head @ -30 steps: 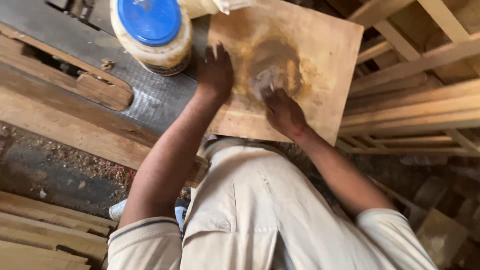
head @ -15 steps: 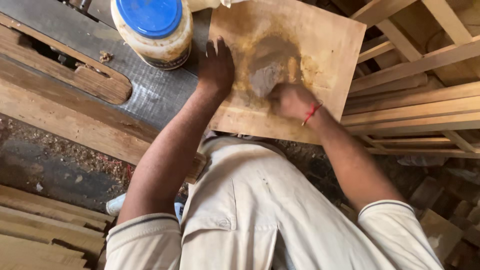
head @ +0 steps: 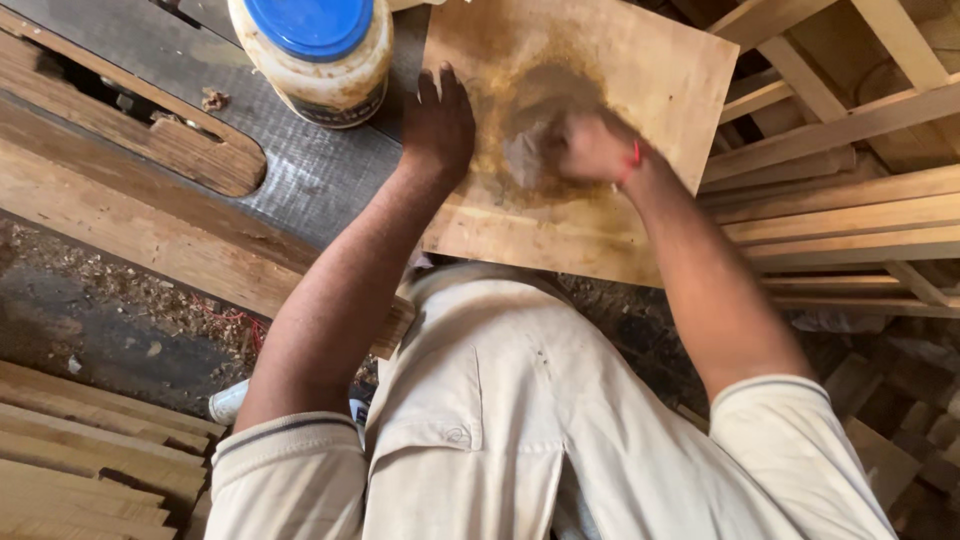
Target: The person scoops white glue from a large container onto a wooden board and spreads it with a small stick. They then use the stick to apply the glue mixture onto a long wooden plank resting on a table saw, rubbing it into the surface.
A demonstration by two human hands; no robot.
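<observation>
Sawdust and wood chips litter the dark floor (head: 90, 330) below the grey, scuffed bench top (head: 300, 170), and I take the square pale plywood board (head: 640, 90) lying on that bench as my landmark. Left of the board stands a cream plastic jar with a blue lid (head: 315, 45), its top cut off by the frame edge. Right of the board I see a stack of pale timber slats and frames (head: 850, 190); well below and left of it lie more planks (head: 80, 450). A heavy brown wooden beam (head: 130, 215) runs along the bench edge left of the board.

A brown stained patch (head: 530, 110) darkens the middle of the board, with a greyish lump or wad (head: 522, 155) on it; it is blurred, and I cannot tell what it is made of.

My view shows the left hand (head: 438, 125) lying flat and open, fingers spread a little, pressing on the board's left edge and gripping nothing. The right hand (head: 592, 148), a red thread at its wrist, is curled over and touching the greyish wad in the stain; motion blur keeps me from telling how tightly it is closed.
</observation>
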